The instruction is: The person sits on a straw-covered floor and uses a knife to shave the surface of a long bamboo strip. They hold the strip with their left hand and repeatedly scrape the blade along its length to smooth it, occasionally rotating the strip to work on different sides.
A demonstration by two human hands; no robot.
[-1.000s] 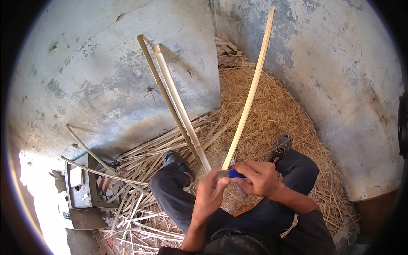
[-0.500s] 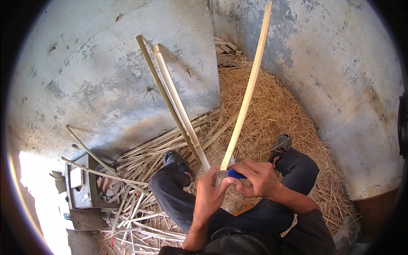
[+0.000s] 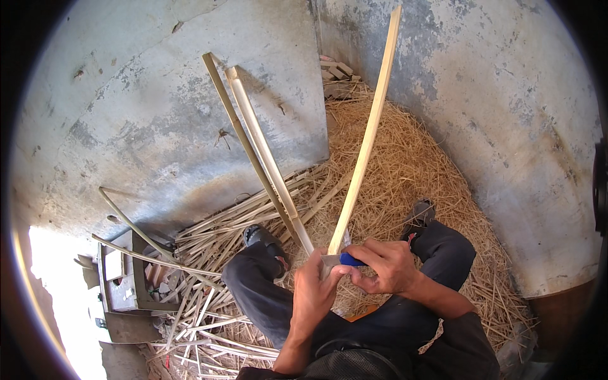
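A long pale bamboo strip [image 3: 366, 145] rises away from me, its lower end between my hands. My left hand [image 3: 309, 288] is closed on that end, thumb and fingers pinching it. In my right hand [image 3: 391, 267] is a knife [image 3: 350, 260] with a blue handle, its short metal blade lying across the strip's lower end. The right thumb touches the left thumb just below the blade. Fingers partly hide the blade and the strip's end.
Two split bamboo lengths [image 3: 256, 136] lean against the grey wall [image 3: 145, 120]. Cut strips [image 3: 209, 237] lie heaped at left beside an old metal box [image 3: 130, 278]. Shavings [image 3: 405, 152] cover the floor around my shoes [image 3: 261, 237]. Bricks [image 3: 335, 68] sit in the far corner.
The bamboo strip has slid a little toward me, its far tip now lower and slightly left. Both hands keep nearly the same place and grip.
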